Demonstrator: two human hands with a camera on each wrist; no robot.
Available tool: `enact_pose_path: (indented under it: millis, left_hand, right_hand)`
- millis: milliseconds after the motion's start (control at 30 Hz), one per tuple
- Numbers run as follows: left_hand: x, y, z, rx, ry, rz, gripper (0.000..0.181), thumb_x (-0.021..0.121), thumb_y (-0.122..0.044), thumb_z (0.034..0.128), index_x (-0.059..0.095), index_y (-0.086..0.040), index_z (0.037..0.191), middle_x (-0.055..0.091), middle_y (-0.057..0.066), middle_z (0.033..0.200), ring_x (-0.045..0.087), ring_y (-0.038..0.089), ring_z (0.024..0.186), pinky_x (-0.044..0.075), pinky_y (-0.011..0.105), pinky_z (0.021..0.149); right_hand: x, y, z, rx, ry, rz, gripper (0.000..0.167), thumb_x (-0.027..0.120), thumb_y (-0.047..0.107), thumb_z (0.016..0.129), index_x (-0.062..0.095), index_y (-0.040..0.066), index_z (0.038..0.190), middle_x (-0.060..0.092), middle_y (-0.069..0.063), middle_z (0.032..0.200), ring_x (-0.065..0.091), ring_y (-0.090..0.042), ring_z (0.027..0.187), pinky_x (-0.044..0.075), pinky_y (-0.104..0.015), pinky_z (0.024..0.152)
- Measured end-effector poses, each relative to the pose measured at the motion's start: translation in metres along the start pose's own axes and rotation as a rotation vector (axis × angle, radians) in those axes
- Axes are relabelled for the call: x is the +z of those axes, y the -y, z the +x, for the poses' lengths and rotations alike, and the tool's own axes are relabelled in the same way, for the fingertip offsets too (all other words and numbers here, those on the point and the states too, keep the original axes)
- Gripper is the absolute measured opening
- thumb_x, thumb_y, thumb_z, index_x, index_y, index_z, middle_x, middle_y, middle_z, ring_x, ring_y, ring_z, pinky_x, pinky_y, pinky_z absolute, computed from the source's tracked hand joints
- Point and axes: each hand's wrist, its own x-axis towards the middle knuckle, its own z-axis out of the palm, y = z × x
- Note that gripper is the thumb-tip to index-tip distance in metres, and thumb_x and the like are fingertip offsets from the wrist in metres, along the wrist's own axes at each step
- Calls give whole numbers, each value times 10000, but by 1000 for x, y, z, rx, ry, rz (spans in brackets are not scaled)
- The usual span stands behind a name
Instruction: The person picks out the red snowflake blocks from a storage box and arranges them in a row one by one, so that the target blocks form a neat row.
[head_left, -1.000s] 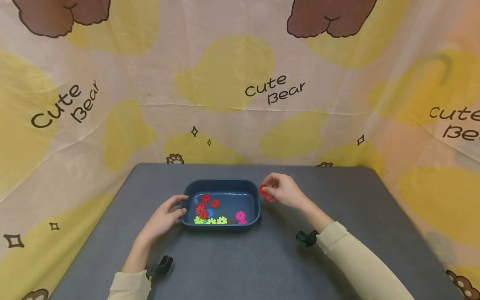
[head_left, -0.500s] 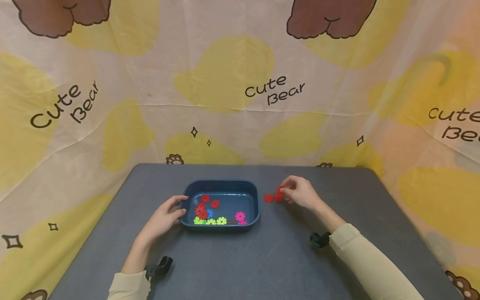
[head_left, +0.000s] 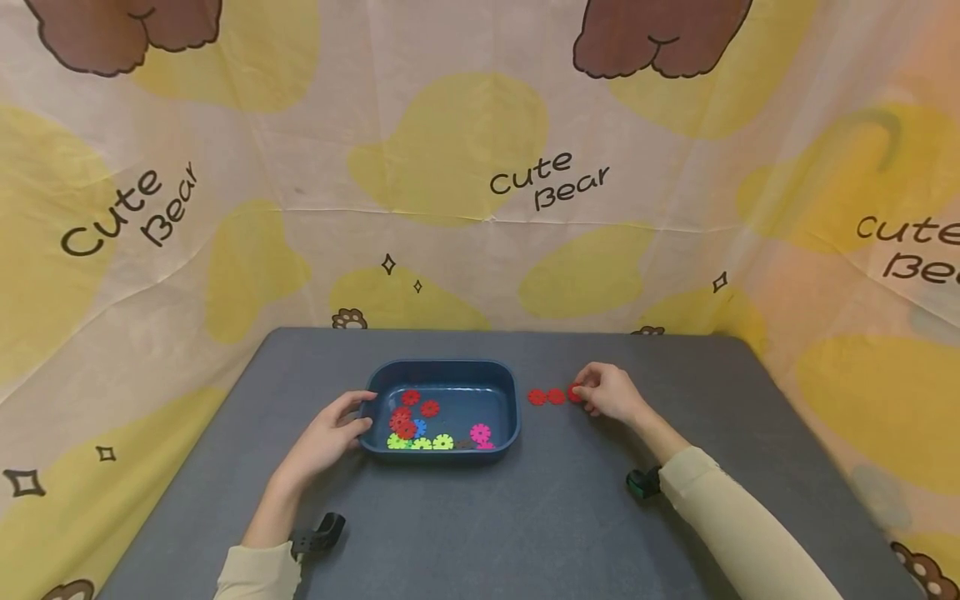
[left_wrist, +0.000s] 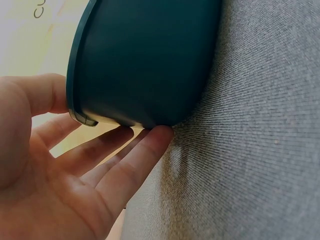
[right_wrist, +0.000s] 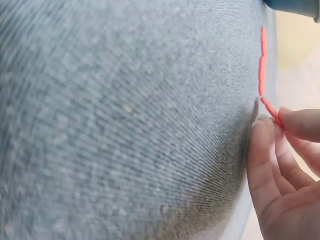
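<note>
A dark blue tray (head_left: 442, 455) stands on the grey table, its left end held by my left hand (head_left: 326, 433). In the left wrist view, the fingers (left_wrist: 135, 165) touch the tray's outer wall and rim. Right of the tray, my right hand (head_left: 611, 393) pinches a red snowflake disc (head_left: 574, 392) between thumb and fingers, tilted against the table in the right wrist view. Two more red snowflake discs (head_left: 546, 397) lie flat in a row beside it. Inside the tray are several red discs (head_left: 430, 408), yellow-green discs (head_left: 443, 442), a blue disc (head_left: 421, 427) and pink discs (head_left: 480, 432).
The grey table (head_left: 465, 533) extends around the tray. A printed cloth (head_left: 450, 167) hangs behind it and at both sides. Each wrist wears a black strap-on camera, the left one (head_left: 318, 535) low over the table.
The right hand has moved right from beside the tray's edge. Two red discs it held or covered now lie on the table, and one stays in its fingers. The left hand is still.
</note>
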Motion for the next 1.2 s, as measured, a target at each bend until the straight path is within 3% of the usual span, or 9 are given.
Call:
enact_pose_path:
  millis: [233, 467, 733, 967, 1200]
  left_hand:
    - [0, -1, -1, -2, 2, -8, 484, 562, -150, 1028, 442, -77, 1492, 291, 288, 1580, 456, 450, 1376, 539, 505, 954]
    - [0, 0, 0, 8, -1, -6, 477, 559, -147, 1030, 446, -77, 1488, 297, 284, 1579, 459, 446, 1374, 543, 498, 948]
    - [0, 1, 0, 3, -1, 3, 472, 560, -154, 1029, 453, -83, 1483, 291, 297, 1579, 465, 454, 1366, 546, 497, 943]
    - [-1, 2, 1, 8, 2, 4, 472, 555, -146, 1030, 448, -74, 1483, 291, 306, 1575, 459, 461, 1369, 547, 497, 939]
    - [0, 2, 1, 18, 2, 6, 471, 556, -134, 1028, 448, -61, 1480, 296, 309, 1571, 456, 462, 1371, 545, 502, 942]
  right_hand:
    - [5, -1, 3, 23, 14, -33, 118, 691, 89, 960, 669, 5, 1039, 676, -75, 806, 653, -192, 640, 576, -333, 567]
    - [3, 4, 2, -1, 27, -100, 114, 683, 84, 962, 668, -3, 1034, 673, -78, 805, 650, -183, 641, 576, -323, 558]
    - [-4, 10, -2, -21, 25, -105, 117, 655, 93, 976, 668, 4, 1050, 681, -103, 859, 648, -222, 674, 573, -338, 567]
    - [-6, 29, -6, -69, 5, -61, 154, 661, 133, 983, 679, 17, 1082, 696, -133, 965, 689, -298, 726, 581, -359, 610]
    - [-2, 52, -10, -120, -41, -70, 140, 685, 189, 976, 704, 83, 1065, 700, -81, 982, 656, -257, 793, 540, -354, 651]
